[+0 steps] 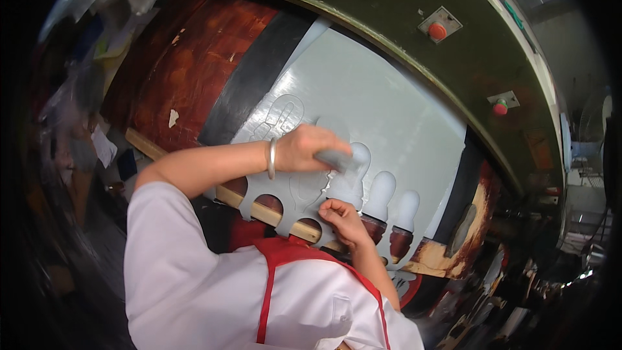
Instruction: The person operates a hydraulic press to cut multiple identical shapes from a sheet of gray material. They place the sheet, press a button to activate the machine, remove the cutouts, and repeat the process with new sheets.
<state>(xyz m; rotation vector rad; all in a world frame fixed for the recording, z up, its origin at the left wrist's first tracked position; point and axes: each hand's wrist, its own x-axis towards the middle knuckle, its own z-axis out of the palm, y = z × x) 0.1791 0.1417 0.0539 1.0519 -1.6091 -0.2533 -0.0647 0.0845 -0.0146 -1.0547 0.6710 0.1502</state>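
While my left hand (pixel 304 148) is closed on a dark grey piece (pixel 332 157) (too blurred for me to say just what it is), my right hand (pixel 345 220) sits low and nearer my body. Its thumb and fingertips are drawn close together at the near edge of the grey sheet (pixel 402 110); whether they pinch it or merely touch it, I cannot tell. The sheet lies flat before me, on this side of the green machine beam (pixel 382 16), its near edge cut into scallops over a wooden strip (pixel 260 214).

To the right of my hands stand sole-shaped openings (pixel 382 188), and the bridges between them look thin. I would expect those to tear first if either hand tugged sideways. If my right fingertips have no real hold, the sheet could creep or buckle under a pull. The grey piece might slip too, should my left grip slacken, and a scallop could snag on that strip. Worst, I think, would be the beam starting up with my bare fingers within its reach.
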